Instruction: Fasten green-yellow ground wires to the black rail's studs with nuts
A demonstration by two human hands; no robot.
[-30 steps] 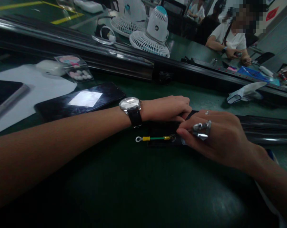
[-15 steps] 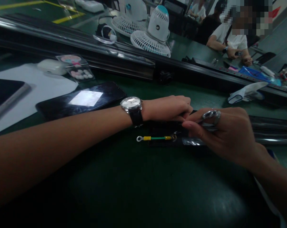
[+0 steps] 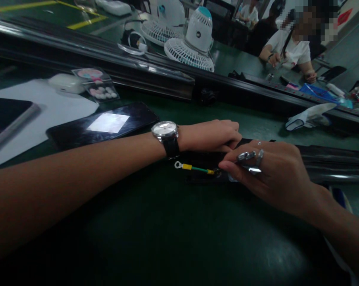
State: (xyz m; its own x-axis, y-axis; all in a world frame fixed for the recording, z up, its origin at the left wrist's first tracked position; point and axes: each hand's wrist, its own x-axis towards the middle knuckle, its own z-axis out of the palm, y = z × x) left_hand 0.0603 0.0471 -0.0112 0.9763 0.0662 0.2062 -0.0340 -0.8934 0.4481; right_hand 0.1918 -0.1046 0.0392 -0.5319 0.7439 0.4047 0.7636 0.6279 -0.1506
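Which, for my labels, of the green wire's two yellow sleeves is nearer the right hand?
The yellow sleeve farther from the silver ring terminal; the other yellow sleeve adjoins that ring.

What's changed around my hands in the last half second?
Your right hand moved left and slightly down, to the right end of the wire. The wire now slants, its ring terminal higher in the picture. Whether it's gripped is unclear. Your left hand and watch stayed put.

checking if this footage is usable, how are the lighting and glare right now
Head view: dim overall, the table nearly black toward lower left; head view: a bright patch, probably reflected light, on the phone; head view: the cable stands out, but its end by the right hand blends into dark.
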